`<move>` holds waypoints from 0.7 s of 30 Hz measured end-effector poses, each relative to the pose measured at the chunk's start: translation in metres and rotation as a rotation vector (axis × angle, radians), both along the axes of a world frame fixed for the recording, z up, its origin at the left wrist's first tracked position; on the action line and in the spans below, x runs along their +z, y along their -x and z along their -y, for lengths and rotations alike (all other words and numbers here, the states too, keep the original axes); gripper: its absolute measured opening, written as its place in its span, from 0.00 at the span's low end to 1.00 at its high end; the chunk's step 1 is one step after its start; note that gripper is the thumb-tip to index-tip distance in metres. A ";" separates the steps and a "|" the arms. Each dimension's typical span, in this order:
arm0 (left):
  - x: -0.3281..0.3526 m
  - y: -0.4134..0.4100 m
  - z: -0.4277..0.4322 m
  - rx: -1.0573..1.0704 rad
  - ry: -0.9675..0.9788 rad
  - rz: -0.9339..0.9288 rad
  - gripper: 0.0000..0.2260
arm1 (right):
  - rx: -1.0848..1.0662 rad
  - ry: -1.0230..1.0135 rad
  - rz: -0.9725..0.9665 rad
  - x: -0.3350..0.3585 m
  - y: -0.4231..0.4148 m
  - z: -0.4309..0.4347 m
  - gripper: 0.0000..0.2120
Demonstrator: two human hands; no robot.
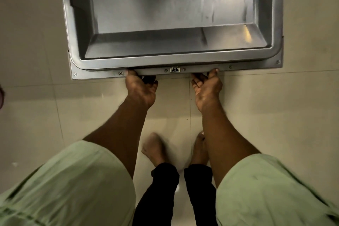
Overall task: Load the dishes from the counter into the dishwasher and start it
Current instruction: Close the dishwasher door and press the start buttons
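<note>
Pale beige floor tiles (275, 115) fill the background on every side of the door.

Item 1. Grey stainless-steel dishwasher door (174, 14), dished rectangular inner panel facing up, swung down and seen from above. Small metal latch (175, 69) sits at the middle of the door's near edge.

Item 2. Left hand (142, 88), at the near edge just left of the latch. Thumb lies on top of the rim and the fingers wrap underneath, so it holds the door edge.

Item 3. Right hand (207, 87), at the same edge just right of the latch, palm turned up. Fingers hook under the rim with the thumb tip over it; it also holds the edge.

Item 4. Two bare feet (153, 148) and black trouser legs (163, 189), on the tiles short of the door's near edge. Loose light-green sleeves (73, 180) nearest the camera.

Not in view: dishes, counter, racks, controls.

Handling note, as judgement. The step in hand is moving the door on its hinge; whether up or down cannot be told. An even grip either side of the latch suits it. Move both hands together so the door does not twist. Guide it to the end of its swing without letting go early. Fingertips should come out from under the rim before it meets anything, and toes belong back from the edge.
</note>
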State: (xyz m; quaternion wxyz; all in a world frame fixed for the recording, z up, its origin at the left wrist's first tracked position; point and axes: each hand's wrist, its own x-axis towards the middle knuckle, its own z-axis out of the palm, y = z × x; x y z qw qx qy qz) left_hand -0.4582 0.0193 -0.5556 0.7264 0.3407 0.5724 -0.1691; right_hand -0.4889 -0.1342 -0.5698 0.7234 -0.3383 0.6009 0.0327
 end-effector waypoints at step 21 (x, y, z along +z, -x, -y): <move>0.216 0.003 0.032 -0.576 -1.079 0.543 0.34 | 0.560 1.083 0.266 0.221 -0.024 -0.022 0.39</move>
